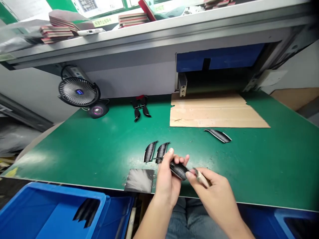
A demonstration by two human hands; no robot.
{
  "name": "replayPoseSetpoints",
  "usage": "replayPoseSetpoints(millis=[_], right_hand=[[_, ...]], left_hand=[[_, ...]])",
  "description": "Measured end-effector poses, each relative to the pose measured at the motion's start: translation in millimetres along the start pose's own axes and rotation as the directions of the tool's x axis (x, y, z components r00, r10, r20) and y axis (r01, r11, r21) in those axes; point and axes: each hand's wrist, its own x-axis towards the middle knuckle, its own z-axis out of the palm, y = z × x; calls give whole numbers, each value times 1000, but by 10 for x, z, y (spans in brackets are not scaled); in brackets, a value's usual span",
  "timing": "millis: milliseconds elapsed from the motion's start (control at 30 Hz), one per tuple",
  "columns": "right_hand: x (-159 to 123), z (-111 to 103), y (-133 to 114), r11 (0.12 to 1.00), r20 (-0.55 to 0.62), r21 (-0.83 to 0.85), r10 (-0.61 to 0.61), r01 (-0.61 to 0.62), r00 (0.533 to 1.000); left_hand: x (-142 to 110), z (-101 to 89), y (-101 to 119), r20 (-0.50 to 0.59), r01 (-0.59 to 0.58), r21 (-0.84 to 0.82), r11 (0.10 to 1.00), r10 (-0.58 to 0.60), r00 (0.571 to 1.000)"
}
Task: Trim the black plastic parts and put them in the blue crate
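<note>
My left hand (167, 181) is closed around a curved, glossy black plastic piece (178, 170) just above the table's front edge. My right hand (215, 189) grips a small knife (203, 179) with a pale handle, its tip close to the piece's right end. The right thumb meets that same end of the piece. Past the left hand lie two similar curved black pieces, one (149, 152) fully visible and the other (161, 151) partly covered by the fingers. Another such piece (219, 135) rests farther off on the right.
On the green table (74, 146) are a sanding sheet-like grey square (139, 181), a cardboard sheet (214, 113) and black parts (141, 108). A fan (79, 92) stands back left. Below, a blue bin (57, 189) holds black pieces. A shelf (159, 36) spans overhead.
</note>
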Motion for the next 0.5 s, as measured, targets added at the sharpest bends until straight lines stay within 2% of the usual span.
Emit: replayPoseSetpoints(millis=[67,133,200,300,500], right_hand=[[158,-100,154,993,-83,-114,33,-42,996],[319,-241,356,963,-186,-236,84,-127,979],[452,-387,536,923,-250,-328,121,-202,961],[598,-568,693,881,-271,-401,146,-249,952],[1041,-878,777,863,-414,-404,123,-303,902]], left_hand=[[49,-71,-113,38,-38,229,973,30,999],[87,-135,-167,-8,-82,421,903,94,996],[85,-160,-163,-37,-116,543,832,162,986],[-11,-113,-87,9,-152,618,771,187,982],[-172,1,-22,61,-192,589,785,194,979]])
